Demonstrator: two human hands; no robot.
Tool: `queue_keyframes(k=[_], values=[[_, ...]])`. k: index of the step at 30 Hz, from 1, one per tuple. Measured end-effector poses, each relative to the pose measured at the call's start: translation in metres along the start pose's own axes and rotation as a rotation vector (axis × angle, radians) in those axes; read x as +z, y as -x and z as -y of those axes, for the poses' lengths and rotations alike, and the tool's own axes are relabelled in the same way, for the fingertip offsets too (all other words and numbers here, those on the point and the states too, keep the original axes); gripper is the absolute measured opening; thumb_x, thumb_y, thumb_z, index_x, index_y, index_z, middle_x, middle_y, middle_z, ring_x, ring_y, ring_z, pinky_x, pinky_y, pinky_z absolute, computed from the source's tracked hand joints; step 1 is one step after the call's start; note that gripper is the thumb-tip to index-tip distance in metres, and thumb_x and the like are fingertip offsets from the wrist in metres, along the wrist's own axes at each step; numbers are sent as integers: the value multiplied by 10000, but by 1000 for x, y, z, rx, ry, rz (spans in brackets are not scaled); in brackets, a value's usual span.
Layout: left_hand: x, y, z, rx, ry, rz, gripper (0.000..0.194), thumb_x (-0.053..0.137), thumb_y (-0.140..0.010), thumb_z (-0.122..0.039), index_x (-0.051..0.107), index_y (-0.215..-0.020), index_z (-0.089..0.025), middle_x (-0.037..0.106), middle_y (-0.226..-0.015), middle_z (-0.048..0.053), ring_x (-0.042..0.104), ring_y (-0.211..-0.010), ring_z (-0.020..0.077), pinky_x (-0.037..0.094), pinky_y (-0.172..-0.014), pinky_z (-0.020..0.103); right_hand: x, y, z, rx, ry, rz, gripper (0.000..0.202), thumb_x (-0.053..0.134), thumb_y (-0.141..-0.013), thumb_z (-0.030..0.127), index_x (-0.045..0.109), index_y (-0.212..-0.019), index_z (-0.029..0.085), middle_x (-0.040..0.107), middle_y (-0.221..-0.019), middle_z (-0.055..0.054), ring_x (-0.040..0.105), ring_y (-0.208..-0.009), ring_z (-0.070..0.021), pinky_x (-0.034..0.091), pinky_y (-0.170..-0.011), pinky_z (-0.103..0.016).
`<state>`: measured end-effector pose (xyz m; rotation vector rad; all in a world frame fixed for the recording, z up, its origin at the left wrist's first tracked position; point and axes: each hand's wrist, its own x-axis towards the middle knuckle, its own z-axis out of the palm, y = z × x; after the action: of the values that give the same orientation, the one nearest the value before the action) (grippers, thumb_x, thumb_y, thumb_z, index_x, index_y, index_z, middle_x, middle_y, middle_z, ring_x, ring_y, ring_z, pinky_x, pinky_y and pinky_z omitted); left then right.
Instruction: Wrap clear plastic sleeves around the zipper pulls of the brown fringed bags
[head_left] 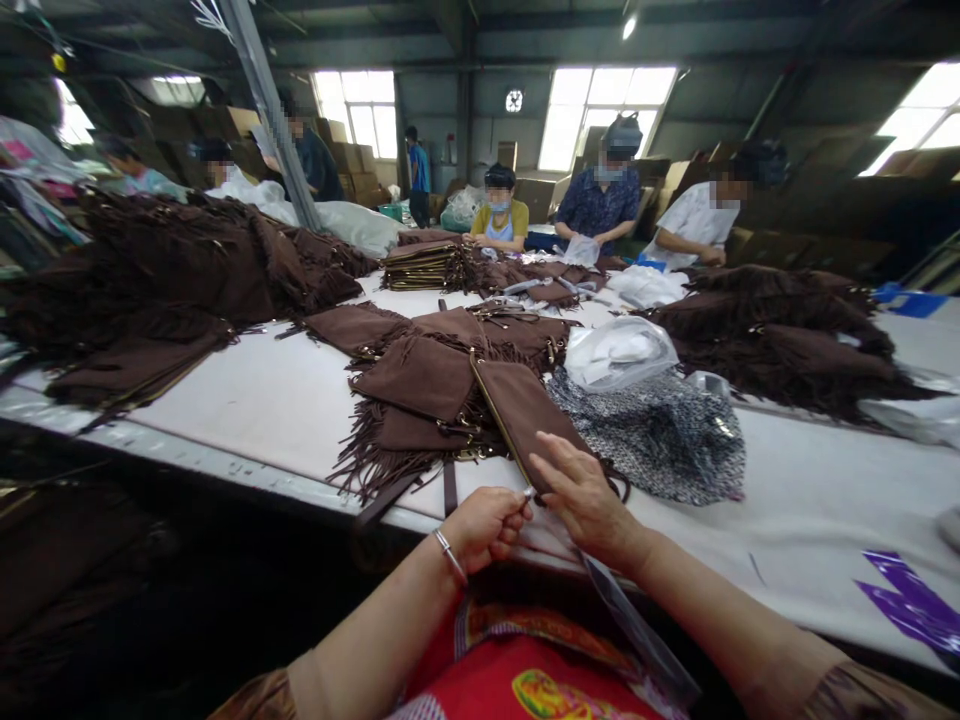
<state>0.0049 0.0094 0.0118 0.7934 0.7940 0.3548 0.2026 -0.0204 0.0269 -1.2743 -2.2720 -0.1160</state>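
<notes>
A brown pouch bag [525, 400] with a gold zipper along its left side lies at the table's front, in front of me. At its near end, my left hand [487, 527] is closed in a pinch on a small shiny piece that looks like the zipper pull [529, 493]. My right hand [585, 497] lies on the bag's near right part, fingers outstretched. A clear plastic strip [637, 630] hangs below my right wrist. More brown fringed bags [420, 375] are heaped just left of and behind this bag.
A black-and-white knitted cloth [667, 430] lies to the right, with a clear plastic bag [621, 352] on it. Large piles of brown bags stand left [172, 270] and right [780, 335]. Purple strips [911, 600] lie front right. Several people work across the table [247, 410].
</notes>
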Motion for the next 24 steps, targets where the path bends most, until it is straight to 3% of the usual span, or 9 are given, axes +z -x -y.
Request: queue_keyframes(k=[3,7,9,12,15,19,24], values=[[0,6,-1,40,-152,-59,413,655,-698,-528,579,-815,-139,457,-572,-64,329,-413,34,232,-396,175,-5,16,-8,232,-105,-188,359,466,-914,195,561,-1260,168,488,-1387,-158,450,-1290,-263,393,-1060,-464],[6,5,-6,13,-284,-92,441,669,-695,-555,584,-802,-136,621,-752,42,562,-583,105,426,-506,217,-4,38,-15,349,-213,-226,224,479,-916,208,663,-1041,184,604,-1209,-126,552,-1158,-244,454,-1007,-439],[10,-1,-8,-10,-376,-142,430,565,-778,-577,568,-793,-147,628,-736,49,572,-570,117,442,-511,234,-1,47,-16,363,-235,-222,212,486,-914,209,675,-1008,186,620,-1176,-121,568,-1128,-242,473,-980,-435],[14,-15,-7,40,-721,-245,443,347,-896,-523,547,-732,-164,601,-631,46,551,-502,144,440,-494,269,2,57,-16,372,-259,-212,205,490,-916,210,678,-995,188,627,-1158,-116,578,-1105,-235,486,-960,-429],[15,-25,-5,143,-966,-302,387,368,-894,-432,543,-661,-178,617,-657,78,604,-639,207,472,-640,330,2,65,-20,383,-262,-230,202,495,-916,213,678,-997,187,622,-1167,-117,574,-1110,-231,479,-974,-431],[16,-25,-7,239,-1115,-350,281,421,-870,-342,557,-680,-186,661,-842,121,594,-916,256,404,-884,376,0,78,-34,422,-254,-273,196,507,-912,228,683,-982,181,624,-1163,-117,575,-1110,-233,474,-984,-433],[23,-18,-13,193,-1130,-347,327,354,-886,-319,558,-664,-194,653,-755,82,597,-806,215,441,-791,327,1,97,-56,499,-229,-325,220,503,-912,268,679,-1012,184,632,-1148,-112,581,-1099,-238,458,-1003,-448]])
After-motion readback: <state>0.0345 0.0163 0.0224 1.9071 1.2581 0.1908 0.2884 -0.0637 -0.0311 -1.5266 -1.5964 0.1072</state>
